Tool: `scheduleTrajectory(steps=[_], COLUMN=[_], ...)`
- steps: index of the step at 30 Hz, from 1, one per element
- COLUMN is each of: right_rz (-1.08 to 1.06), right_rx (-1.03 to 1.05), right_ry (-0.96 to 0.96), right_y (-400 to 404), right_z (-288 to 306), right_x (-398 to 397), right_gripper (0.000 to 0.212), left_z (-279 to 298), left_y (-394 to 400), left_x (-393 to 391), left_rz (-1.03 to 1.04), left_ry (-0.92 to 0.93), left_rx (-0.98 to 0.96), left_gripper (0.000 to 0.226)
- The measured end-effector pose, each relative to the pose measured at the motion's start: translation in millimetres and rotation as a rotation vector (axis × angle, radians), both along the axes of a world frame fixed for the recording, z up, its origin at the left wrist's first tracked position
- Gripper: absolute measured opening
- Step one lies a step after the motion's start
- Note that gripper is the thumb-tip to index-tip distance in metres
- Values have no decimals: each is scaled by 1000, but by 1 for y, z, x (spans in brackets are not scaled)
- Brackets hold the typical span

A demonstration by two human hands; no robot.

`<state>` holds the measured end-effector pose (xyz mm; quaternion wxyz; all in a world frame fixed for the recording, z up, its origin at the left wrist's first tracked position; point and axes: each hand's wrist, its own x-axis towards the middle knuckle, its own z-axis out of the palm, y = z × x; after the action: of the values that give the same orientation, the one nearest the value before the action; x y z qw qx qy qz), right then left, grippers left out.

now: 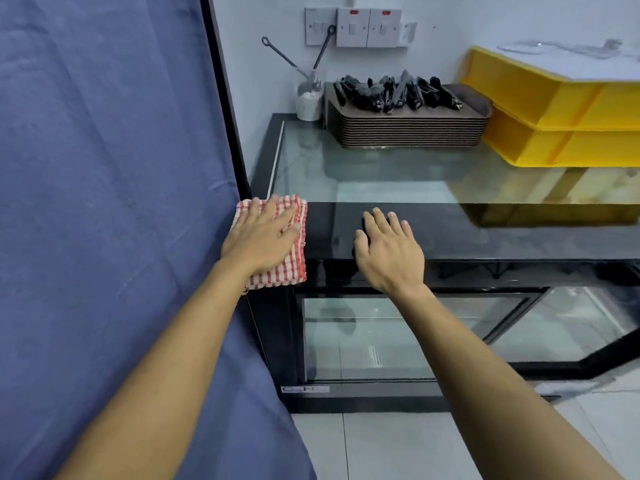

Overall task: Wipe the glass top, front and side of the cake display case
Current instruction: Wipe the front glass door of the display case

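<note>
Hands lay flat and spread at the near-left corner of the black-framed glass cake display case (450, 237). Left hand (263, 237), fingers straight and relaxed, pressed down on a folded red-and-white checked cloth (292, 268); nothing was gripped or pinched, the palm alone holding the cloth against the glass, a posture suited to sliding it as a wiping pad. Right hand (388, 251), likewise uncurled and holding nothing, was stretched over the dark front strip of the case top just beside the cloth, probably to steady the body; whether it touched the glass could not be told.

Cloth and left hand sat on the top panel's left front corner, the cloth's near edge hanging slightly over the front rim. Clear glass of the top (363, 174) extended away from both hands toward the wall; the front pane (381, 341) stood below the wrists, apparently not yet reached.

At the far end of the surface, well apart from the hands, stood a stack of brown trays carrying black tongs (405, 109), a white cup holding metal utensils (308, 98), and yellow plastic bins (561, 123). These objects covered the rear of the top and would likely limit the wipe there. A blue fabric sheet (104, 202) hung against the case's left side.
</note>
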<state>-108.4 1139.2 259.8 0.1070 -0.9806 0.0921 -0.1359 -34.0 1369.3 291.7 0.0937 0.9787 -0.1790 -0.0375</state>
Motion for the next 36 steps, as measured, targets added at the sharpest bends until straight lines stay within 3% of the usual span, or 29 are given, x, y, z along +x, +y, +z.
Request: scheduleTrajectory(steps=[6,9,12,16,19,23,26,30,36], right_rz=[17,39,65,74,105,94,150,103,100], right_rx=[-5,-62,-202,-297,-356,-452,-526,-462,-396], right_ry=[-28,-164,-418,-602,-814,-1020,-1176,-1216,-1177], right_y=[2,-2,-7,-6,-12,-11,-13,-11,-2], right_z=[3,-7,-26,-39,-48,-59,-65,-82,-129], right_x=[-2,-1,0,8,14,22,27,33,29], right_gripper=[76,69,52,57,58,50,42,56,69], left_z=[-4,-14,-36,-80,-130,-176,-167,-135,-229], left_y=[-1,0,1,3,-4,-13,-10,-11,-13], left_x=[-3,-12,-27,-34,-25,-13,-4,2,3], left_rz=[25,50,92,66,113,99,56,102,57], left_ry=[-41,-116,-351,-887,-1127,-1223,-1337,-1398,-1431], left_rx=[-23,-21,-77,-328,-389,-432,-413,-473,-355], left_gripper=[58,58,55,46,52,63,65,72,70])
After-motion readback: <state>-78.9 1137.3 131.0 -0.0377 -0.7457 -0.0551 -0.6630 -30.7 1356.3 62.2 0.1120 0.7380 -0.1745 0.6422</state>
